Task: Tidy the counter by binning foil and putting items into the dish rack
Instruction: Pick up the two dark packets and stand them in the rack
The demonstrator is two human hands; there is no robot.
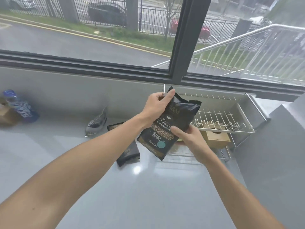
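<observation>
Both hands hold a black coffee bag (171, 128) with gold lettering above the counter, just left of the wire dish rack (221, 119). My left hand (159, 104) pinches the bag's top edge. My right hand (188, 139) grips its lower right side. A crumpled piece of foil (96, 123) lies on the counter to the left. A second black packet (127, 147) lies flat below the held bag. A brown cardboard box (216, 138) sits under the rack's upper tier.
A blue-labelled bottle (19, 106) and a brown paper item (6, 113) stand at the far left. The grey counter (132, 187) stretches toward me. A window (115, 38) and low wall run along the back. A grey wall (272, 154) rises at right.
</observation>
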